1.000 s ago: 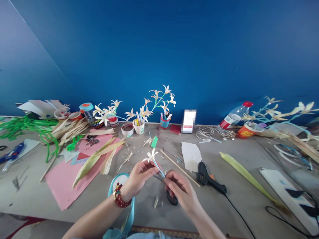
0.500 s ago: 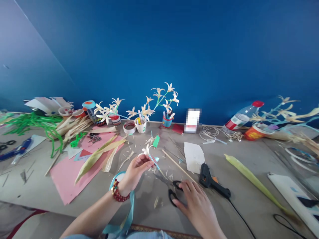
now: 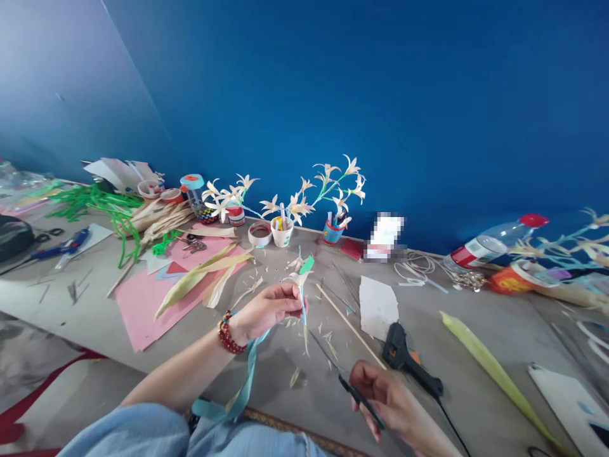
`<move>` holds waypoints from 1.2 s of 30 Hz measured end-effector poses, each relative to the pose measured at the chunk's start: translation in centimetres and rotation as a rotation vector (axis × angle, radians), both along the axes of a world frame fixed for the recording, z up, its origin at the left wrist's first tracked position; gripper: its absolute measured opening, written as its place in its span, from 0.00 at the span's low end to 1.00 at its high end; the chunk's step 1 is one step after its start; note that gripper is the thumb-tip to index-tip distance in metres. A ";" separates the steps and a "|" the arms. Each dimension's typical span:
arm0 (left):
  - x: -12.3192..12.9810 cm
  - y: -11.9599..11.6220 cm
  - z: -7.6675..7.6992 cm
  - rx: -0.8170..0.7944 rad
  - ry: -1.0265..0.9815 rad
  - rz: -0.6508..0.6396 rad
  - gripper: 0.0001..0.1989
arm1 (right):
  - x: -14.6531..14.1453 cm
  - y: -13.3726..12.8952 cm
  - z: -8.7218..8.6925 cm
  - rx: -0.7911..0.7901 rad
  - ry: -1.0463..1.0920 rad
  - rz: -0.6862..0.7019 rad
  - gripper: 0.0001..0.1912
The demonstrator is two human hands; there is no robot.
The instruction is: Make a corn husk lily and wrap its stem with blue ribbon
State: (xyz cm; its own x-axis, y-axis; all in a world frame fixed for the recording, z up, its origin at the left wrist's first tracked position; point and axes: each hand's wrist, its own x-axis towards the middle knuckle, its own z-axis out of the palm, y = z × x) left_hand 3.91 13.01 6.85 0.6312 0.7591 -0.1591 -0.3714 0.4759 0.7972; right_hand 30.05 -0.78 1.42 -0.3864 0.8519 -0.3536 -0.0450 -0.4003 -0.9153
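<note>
My left hand (image 3: 266, 312) pinches the thin stem of a small cream-coloured craft flower (image 3: 301, 278) between thumb and fingers. The flower's petals point up, and its stem, partly pale blue, hangs down to a frayed tip. Beneath my left wrist runs a light blue ribbon (image 3: 243, 384) that trails to the table's front edge. In my right hand (image 3: 386, 397) is a pair of black-handled scissors (image 3: 328, 353), held off the table. Their blades look closed and point up-left, a short way right of the stem's lower end. My fingers partly hide the handles.
A black glue gun (image 3: 410, 363) lies close to my right hand, its cord running forward. Pink paper (image 3: 137, 311) with husk leaves (image 3: 190, 287) is on the left. Cups of finished flowers (image 3: 282, 233) line the wall, and a bottle (image 3: 488, 247) leans at right.
The scissors have been lifted off the table, and my right hand now grips them with the blades turned up-left. My left hand has turned the flower more upright. The view has shifted.
</note>
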 end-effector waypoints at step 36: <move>2.4 -0.2 -0.9 -0.126 0.025 -0.278 0.07 | -1.4 2.2 2.5 -0.093 0.012 0.099 0.30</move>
